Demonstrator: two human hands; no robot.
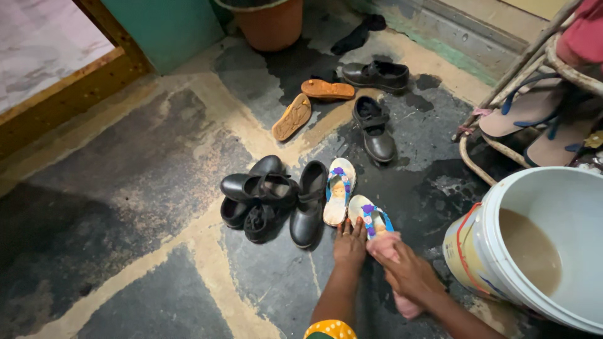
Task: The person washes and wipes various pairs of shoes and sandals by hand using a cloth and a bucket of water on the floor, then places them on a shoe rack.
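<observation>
floor scene seen from above; a small sandal (370,216) with a pale sole and blue straps is shown lying on the dark, wet-looking floor (157,188), just ahead of the person, beside its twin (339,190); the left hand (350,243) is laid flat, fingers extended, against the heel end of the sandal, steadying it without closing round it; the right hand (408,273) is clenched on a pink cloth (392,254), which is pressed to the near edge of the sandal.

handling, as judged: the sandal is taken to be light, with a flexible foam-like sole that would bend if gripped at one end; when wet it is likely slippery; it is best held by the sole edges at mid-length, or pinned at the heel as shown; the straps look thin and are better not pulled; the cloth is soft and limp.

counts: two blue-strapped small sandals; two tan sandals (308,103) lying sole-up farther off; about five black shoes, three in a cluster (264,198) to the left and two (375,103) beyond, though the cluster overlaps and cannot be counted with certainty; one white bucket (496,251) holding cloudy water at the right; one terracotta pot (270,25) at the top; more flat sandals (534,119) are seen on a rack.
</observation>
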